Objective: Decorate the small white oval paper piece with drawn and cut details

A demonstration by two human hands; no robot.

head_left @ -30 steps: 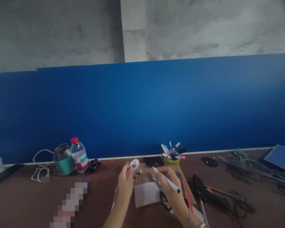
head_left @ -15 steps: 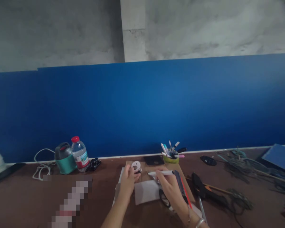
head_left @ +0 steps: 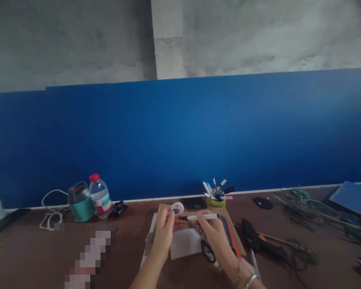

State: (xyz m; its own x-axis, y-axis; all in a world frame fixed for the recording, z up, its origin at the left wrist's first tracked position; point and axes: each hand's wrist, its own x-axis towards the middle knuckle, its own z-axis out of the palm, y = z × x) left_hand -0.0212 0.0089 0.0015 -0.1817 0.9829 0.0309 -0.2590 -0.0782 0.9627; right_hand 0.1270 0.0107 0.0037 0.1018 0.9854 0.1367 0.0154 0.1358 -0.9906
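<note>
My left hand [head_left: 164,233] is closed on a small white disc [head_left: 177,208] with dark markings on its face. Its lower fingers reach toward the black end of a white marker [head_left: 203,217]. My right hand [head_left: 215,233] grips that marker, held level and pointing left, just right of the disc. Whether the black end is a cap or a tip I cannot tell. Beneath both hands lies a white sheet of paper [head_left: 185,243] on brown cardboard [head_left: 162,209]. Black-handled scissors [head_left: 208,251] lie partly hidden beside my right hand.
A green pen holder [head_left: 215,202] full of pens stands behind my hands. To the right are a black glue gun [head_left: 263,243] and tangled wires [head_left: 307,208]. A red-capped bottle [head_left: 100,198] and a teal container [head_left: 82,208] stand at left.
My left hand has turned and brought the disc right, closer to the marker. The marker's end looked pale before and now shows black, near a dark piece previously at my left fingers.
</note>
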